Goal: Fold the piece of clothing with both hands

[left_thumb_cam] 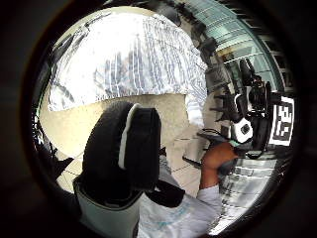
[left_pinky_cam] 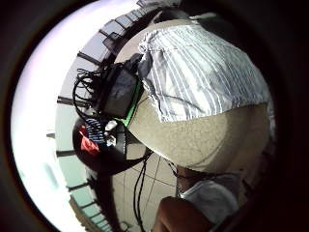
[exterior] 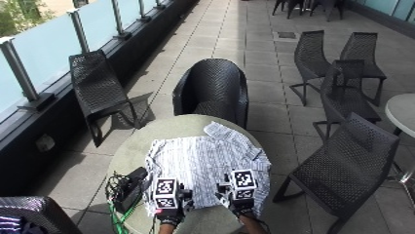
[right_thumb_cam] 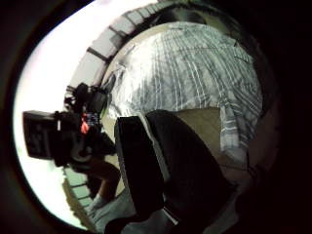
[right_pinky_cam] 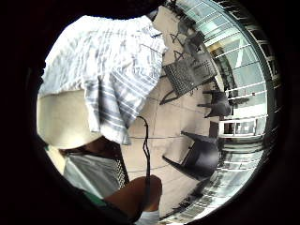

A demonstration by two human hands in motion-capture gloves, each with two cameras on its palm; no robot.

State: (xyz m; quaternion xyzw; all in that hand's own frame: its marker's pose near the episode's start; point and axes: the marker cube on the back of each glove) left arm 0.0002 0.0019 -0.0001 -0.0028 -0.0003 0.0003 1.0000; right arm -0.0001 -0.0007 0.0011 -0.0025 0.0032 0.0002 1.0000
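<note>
Striped shirt (exterior: 206, 165) lies spread on the desk (exterior: 170, 127), stretching away from both hands; left hand (exterior: 168, 208) and right hand (exterior: 238, 202) hover equally near its hem, finger state cannot be told

Outdoor terrace or café patio: paved tile floor (exterior: 259, 73), glass-panelled railing (exterior: 45, 44), several black woven chairs (exterior: 214, 90) and round tables (exterior: 195, 126) in daylight.
</note>
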